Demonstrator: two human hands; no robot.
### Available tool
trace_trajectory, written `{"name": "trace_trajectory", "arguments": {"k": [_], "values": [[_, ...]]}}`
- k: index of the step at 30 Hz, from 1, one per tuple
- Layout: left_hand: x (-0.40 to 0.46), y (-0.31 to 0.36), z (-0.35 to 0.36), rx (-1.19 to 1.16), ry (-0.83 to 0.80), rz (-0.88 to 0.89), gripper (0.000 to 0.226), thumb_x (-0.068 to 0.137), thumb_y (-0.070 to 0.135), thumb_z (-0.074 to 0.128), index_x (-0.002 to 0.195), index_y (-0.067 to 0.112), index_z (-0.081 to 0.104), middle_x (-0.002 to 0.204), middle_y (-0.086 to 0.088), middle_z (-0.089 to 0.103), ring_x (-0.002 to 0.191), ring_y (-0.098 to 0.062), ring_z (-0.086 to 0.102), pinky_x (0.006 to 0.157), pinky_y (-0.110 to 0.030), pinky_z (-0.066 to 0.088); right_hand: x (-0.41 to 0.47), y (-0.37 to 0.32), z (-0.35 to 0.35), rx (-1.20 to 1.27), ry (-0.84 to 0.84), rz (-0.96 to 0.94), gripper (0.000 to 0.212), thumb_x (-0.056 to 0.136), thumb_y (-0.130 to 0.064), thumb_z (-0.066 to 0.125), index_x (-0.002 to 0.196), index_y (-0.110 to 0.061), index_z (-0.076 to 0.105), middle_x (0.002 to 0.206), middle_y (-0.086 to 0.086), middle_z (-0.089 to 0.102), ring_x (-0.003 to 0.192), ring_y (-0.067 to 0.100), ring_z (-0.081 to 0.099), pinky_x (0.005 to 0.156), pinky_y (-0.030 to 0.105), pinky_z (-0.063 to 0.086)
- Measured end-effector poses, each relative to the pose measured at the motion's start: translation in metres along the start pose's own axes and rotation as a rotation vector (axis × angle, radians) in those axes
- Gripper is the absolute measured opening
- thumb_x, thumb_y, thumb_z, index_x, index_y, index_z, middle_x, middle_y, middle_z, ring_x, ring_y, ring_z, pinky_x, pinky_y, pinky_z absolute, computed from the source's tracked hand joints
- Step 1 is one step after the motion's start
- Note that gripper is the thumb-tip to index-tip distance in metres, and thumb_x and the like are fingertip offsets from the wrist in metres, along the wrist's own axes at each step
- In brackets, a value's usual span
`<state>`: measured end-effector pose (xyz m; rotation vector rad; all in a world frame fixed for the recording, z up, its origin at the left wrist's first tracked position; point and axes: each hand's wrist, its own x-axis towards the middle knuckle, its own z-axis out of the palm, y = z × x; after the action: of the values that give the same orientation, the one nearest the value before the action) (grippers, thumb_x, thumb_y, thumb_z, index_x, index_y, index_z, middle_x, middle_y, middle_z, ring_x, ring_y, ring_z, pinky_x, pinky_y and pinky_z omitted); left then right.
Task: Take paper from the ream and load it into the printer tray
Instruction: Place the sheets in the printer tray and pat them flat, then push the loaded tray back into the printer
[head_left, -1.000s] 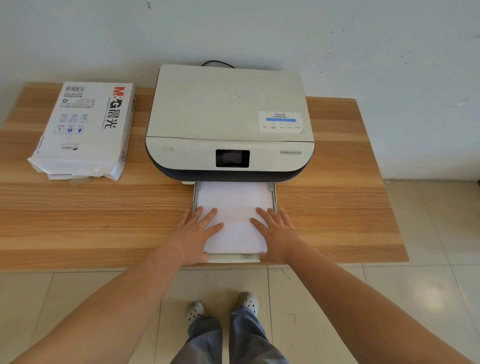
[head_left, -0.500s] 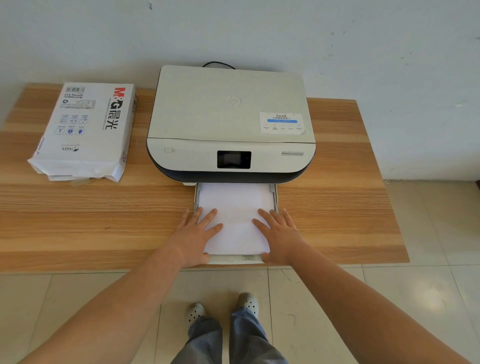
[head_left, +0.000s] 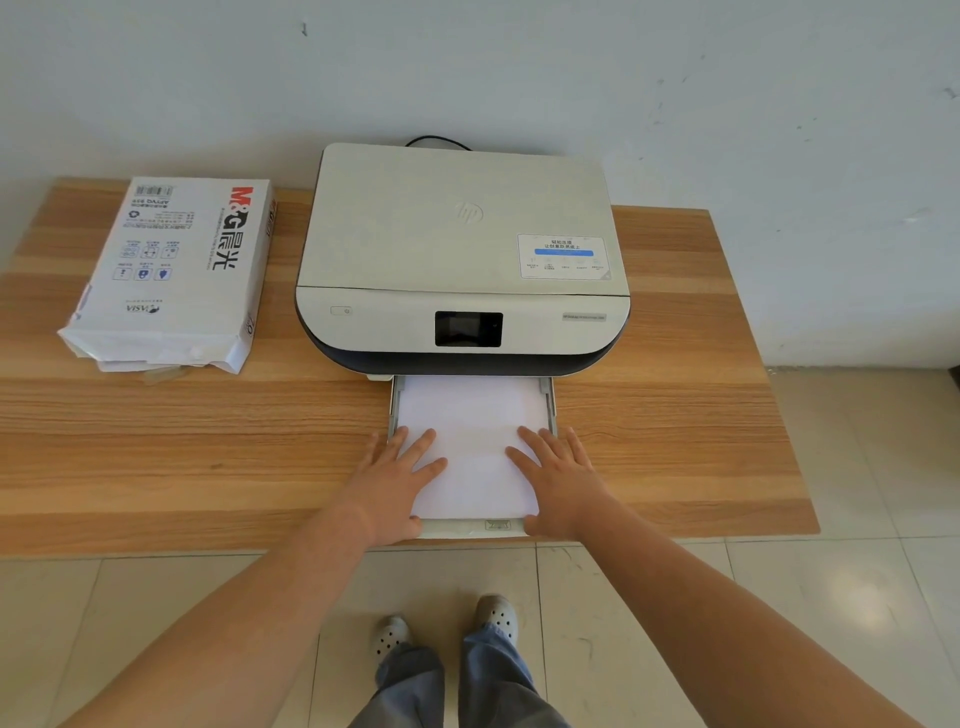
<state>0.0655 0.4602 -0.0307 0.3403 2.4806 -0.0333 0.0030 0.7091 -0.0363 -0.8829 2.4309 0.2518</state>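
A white printer (head_left: 462, 249) stands at the middle back of the wooden table (head_left: 208, 441). Its tray (head_left: 462, 529) is pulled out toward me and holds a stack of white paper (head_left: 470, 431). My left hand (head_left: 395, 483) lies flat on the stack's near left corner, fingers spread. My right hand (head_left: 558, 480) lies flat on the near right corner, fingers spread too. The opened paper ream (head_left: 176, 270), in a white wrapper, rests at the table's left, apart from both hands.
A black cable (head_left: 436, 140) runs behind the printer against the white wall. The table's front edge is just under my wrists, with tiled floor and my feet (head_left: 447, 629) below. Bare wood lies to the right of the printer.
Both hands stay flat on the paper in the tray; the stack and hands have barely shifted. The view has dipped very slightly.
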Motion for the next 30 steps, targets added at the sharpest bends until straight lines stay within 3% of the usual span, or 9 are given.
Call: {"name": "trace_trajectory", "arguments": {"k": [6, 10, 13, 15, 17, 21, 23, 26, 30], "values": [[-0.001, -0.004, 0.000, -0.035, 0.019, 0.017, 0.081, 0.087, 0.042, 0.052, 0.151, 0.037, 0.003, 0.159, 0.002, -0.023, 0.147, -0.025, -0.018, 0.119, -0.052, -0.004, -0.002, 0.003, -0.003, 0.040, 0.008, -0.016, 0.095, 0.081, -0.056, 0.057, 0.155, -0.028, 0.003, 0.163, 0.002, -0.010, 0.149, 0.027, -0.011, 0.118, 0.054, -0.011], [-0.003, -0.013, -0.005, -0.153, 0.131, -0.008, 0.078, 0.088, 0.048, 0.050, 0.151, 0.036, 0.006, 0.161, 0.006, -0.015, 0.148, -0.021, -0.013, 0.119, -0.045, -0.002, -0.002, 0.010, -0.013, 0.276, 0.163, 0.037, 0.083, 0.086, -0.058, 0.051, 0.154, -0.028, 0.013, 0.163, -0.001, 0.003, 0.149, 0.022, -0.004, 0.118, 0.043, -0.010], [-0.003, -0.024, -0.012, -0.342, 0.282, -0.117, 0.067, 0.091, 0.050, 0.048, 0.149, 0.029, 0.024, 0.159, 0.001, 0.015, 0.146, -0.022, 0.012, 0.119, -0.042, 0.015, 0.002, 0.020, -0.026, 0.504, 0.248, 0.223, 0.065, 0.092, -0.050, 0.050, 0.148, -0.022, 0.031, 0.155, 0.000, 0.030, 0.143, 0.024, 0.026, 0.117, 0.043, 0.018], [0.000, -0.034, -0.016, -0.421, 0.379, -0.209, 0.052, 0.089, 0.051, 0.050, 0.134, 0.024, 0.044, 0.140, 0.000, 0.040, 0.129, -0.019, 0.036, 0.108, -0.037, 0.036, 0.006, 0.029, -0.032, 0.606, 0.278, 0.358, 0.042, 0.094, -0.045, 0.049, 0.126, -0.018, 0.051, 0.130, 0.002, 0.052, 0.119, 0.025, 0.049, 0.103, 0.043, 0.040], [0.002, -0.040, -0.022, -0.448, 0.388, -0.285, 0.036, 0.088, 0.053, 0.050, 0.108, 0.022, 0.054, 0.114, 0.003, 0.048, 0.104, -0.014, 0.047, 0.086, -0.031, 0.046, 0.010, 0.035, -0.035, 0.676, 0.256, 0.432, 0.027, 0.094, -0.044, 0.046, 0.092, -0.020, 0.055, 0.100, 0.001, 0.059, 0.091, 0.024, 0.057, 0.083, 0.041, 0.050], [0.004, -0.042, -0.031, -0.468, 0.277, -0.377, 0.035, 0.090, 0.056, 0.045, 0.083, 0.022, 0.048, 0.086, 0.002, 0.054, 0.071, -0.013, 0.048, 0.059, -0.028, 0.040, 0.016, 0.040, -0.034, 0.620, 0.048, 0.462, 0.032, 0.096, -0.044, 0.041, 0.074, -0.021, 0.047, 0.079, 0.002, 0.058, 0.068, 0.017, 0.054, 0.062, 0.032, 0.048], [0.008, -0.042, -0.031, -0.497, 0.191, -0.423, 0.044, 0.091, 0.058, 0.041, 0.094, 0.017, 0.054, 0.087, 0.001, 0.059, 0.073, -0.014, 0.053, 0.061, -0.031, 0.043, 0.020, 0.039, -0.034, 0.601, -0.022, 0.473, 0.030, 0.096, -0.043, 0.041, 0.079, -0.019, 0.046, 0.079, 0.001, 0.056, 0.068, 0.016, 0.052, 0.061, 0.031, 0.046], [0.016, -0.044, -0.028, -0.525, 0.011, -0.466, 0.066, 0.092, 0.065, 0.030, 0.128, 0.013, 0.050, 0.121, -0.006, 0.061, 0.103, -0.023, 0.058, 0.081, -0.036, 0.047, 0.026, 0.038, -0.034, 0.602, -0.079, 0.472, 0.026, 0.096, -0.042, 0.043, 0.083, -0.020, 0.046, 0.081, 0.000, 0.054, 0.074, 0.018, 0.053, 0.066, 0.031, 0.046], [0.026, -0.043, -0.029, -0.556, -0.023, -0.466, 0.065, 0.096, 0.057, 0.026, 0.141, 0.012, 0.040, 0.139, -0.009, 0.052, 0.119, -0.026, 0.053, 0.094, -0.039, 0.045, 0.029, 0.037, -0.038, 0.543, -0.122, 0.451, 0.036, 0.098, -0.043, 0.039, 0.106, -0.012, 0.054, 0.085, 0.001, 0.055, 0.080, 0.021, 0.055, 0.068, 0.032, 0.047]]}}
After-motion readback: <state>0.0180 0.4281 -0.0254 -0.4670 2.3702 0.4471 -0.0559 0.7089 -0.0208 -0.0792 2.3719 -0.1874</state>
